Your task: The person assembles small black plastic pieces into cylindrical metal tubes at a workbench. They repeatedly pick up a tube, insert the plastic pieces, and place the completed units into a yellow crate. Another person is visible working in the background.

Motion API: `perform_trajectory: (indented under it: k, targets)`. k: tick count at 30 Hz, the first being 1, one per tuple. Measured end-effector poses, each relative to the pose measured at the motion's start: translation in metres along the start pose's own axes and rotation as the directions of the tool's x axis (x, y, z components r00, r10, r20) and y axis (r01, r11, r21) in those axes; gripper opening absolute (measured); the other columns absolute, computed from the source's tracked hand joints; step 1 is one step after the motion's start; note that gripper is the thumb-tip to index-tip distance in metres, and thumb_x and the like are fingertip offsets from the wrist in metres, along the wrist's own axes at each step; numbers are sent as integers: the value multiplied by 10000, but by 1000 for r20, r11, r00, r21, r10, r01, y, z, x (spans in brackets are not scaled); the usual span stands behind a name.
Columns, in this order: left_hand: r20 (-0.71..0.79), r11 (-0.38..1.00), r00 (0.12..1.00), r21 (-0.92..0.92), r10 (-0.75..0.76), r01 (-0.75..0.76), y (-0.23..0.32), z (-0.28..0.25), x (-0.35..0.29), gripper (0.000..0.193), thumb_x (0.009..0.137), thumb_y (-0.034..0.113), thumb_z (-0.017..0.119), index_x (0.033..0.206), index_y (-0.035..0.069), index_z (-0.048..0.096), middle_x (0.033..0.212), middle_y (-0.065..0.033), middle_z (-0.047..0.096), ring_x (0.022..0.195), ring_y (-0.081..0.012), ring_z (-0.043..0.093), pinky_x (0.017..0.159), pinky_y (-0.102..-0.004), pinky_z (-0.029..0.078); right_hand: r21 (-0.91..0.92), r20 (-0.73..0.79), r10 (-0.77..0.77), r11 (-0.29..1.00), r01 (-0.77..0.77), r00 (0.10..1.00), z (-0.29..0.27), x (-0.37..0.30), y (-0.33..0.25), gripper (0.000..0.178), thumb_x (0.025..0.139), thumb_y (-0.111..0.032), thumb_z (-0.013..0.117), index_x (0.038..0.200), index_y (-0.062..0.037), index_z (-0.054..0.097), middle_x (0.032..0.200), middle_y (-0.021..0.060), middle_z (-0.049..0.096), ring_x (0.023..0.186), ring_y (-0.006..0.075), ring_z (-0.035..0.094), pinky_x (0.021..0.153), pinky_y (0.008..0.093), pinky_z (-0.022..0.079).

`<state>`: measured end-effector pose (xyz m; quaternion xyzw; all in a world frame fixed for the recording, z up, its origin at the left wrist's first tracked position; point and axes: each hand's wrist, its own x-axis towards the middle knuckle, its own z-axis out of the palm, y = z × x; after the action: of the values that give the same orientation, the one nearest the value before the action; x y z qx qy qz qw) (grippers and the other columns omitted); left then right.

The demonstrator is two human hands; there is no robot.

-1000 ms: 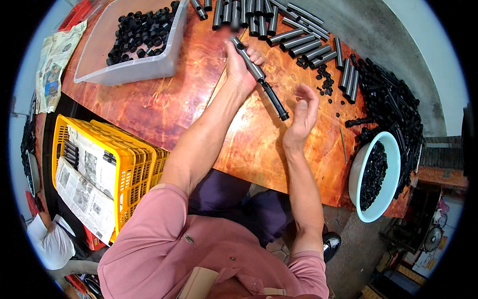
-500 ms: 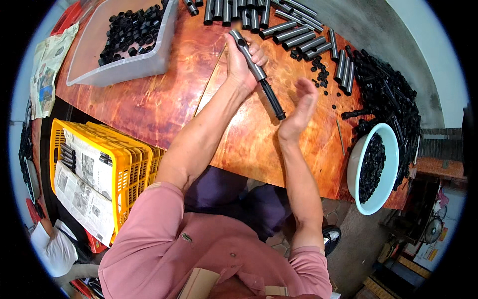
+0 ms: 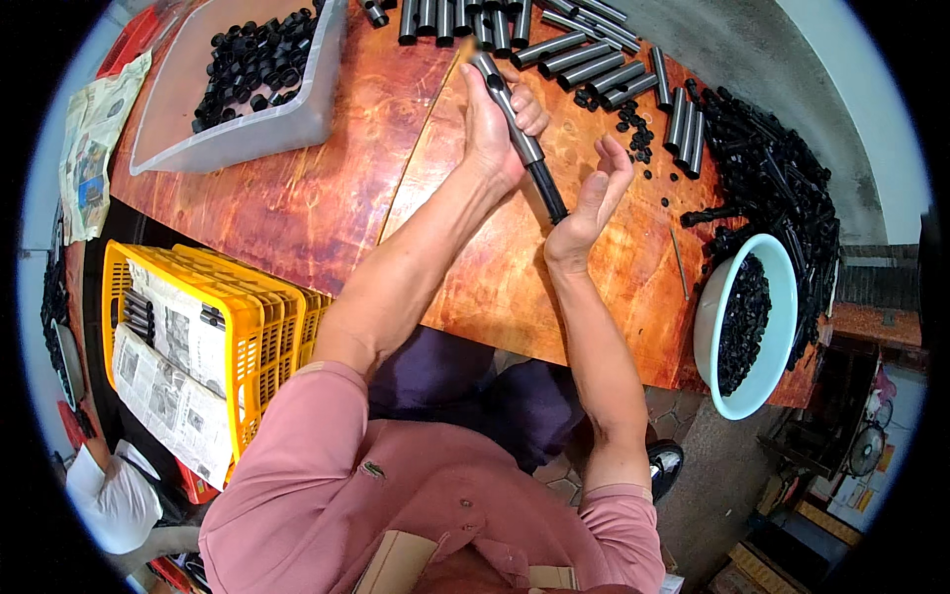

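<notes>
My left hand (image 3: 483, 127) is closed round a silver metal tube (image 3: 524, 141) with a hole in its side. A ribbed black plastic rod (image 3: 545, 188) sticks out of the tube's lower end, slanting toward me. Against the rod's free end rests the heel of my right hand (image 3: 586, 220); its fingers are stretched upward and grip nothing. The palm hides the tip of the rod. Several more metal tubes (image 3: 579, 64) lie in rows at the far side of the wooden table (image 3: 475, 282), with small black rings (image 3: 641, 139) scattered beside them.
A translucent bin (image 3: 297, 129) of black caps stands at far left. On the right are a heap of black plastic rods (image 3: 782, 188), a pale blue basin (image 3: 706, 342) of small black parts and a thin metal rod (image 3: 679, 262). Left of me stands a yellow crate (image 3: 237, 396) lined with newspaper.
My right palm has come against the rod's end, and less of the black rod shows outside the tube. The tube and my left hand have shifted slightly right.
</notes>
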<state>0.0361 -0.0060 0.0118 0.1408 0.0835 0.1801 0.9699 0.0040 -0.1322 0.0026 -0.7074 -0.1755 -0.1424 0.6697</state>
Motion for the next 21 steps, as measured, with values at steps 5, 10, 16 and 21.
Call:
perform_trajectory:
  k: [5, 10, 16, 21]
  targets:
    - [-19, 999, 999, -21, -39, 39, 4, -12, 7, 586, 992, 686, 307, 930, 131, 485, 626, 29, 342, 490, -89, 323, 457, -247, 297, -5, -72, -111, 994, 111, 991, -6, -7, -4, 646, 1041, -542, 329, 1364, 10, 416, 1346, 155, 445, 1310, 273, 403, 1142, 427, 253]
    - [27, 999, 998, -16, -48, 48, -8, -3, -5, 588, 991, 685, 310, 945, 126, 488, 625, 27, 366, 483, -90, 321, 458, -246, 295, -1, -50, -26, 1000, 26, 998, 3, -3, -2, 633, 1044, -538, 327, 1356, 4, 428, 1333, 148, 451, 1293, 266, 408, 1134, 425, 256]
    - [45, 999, 998, -12, -41, 42, -12, -3, -8, 581, 984, 682, 331, 956, 128, 504, 637, 33, 359, 490, -86, 321, 469, -229, 311, -18, -70, -22, 1000, 20, 997, 3, -3, -2, 603, 1057, -512, 314, 1346, 3, 438, 1304, 135, 480, 1267, 261, 435, 1126, 418, 277]
    - [-58, 998, 998, -61, 24, -27, 3, -8, 5, 570, 1006, 667, 307, 941, 125, 472, 632, 15, 378, 509, -107, 357, 475, -268, 321, 105, -112, 13, 994, -2, 994, -2, 0, 2, 630, 1051, -533, 323, 1356, 10, 419, 1319, 145, 463, 1281, 265, 419, 1132, 430, 261]
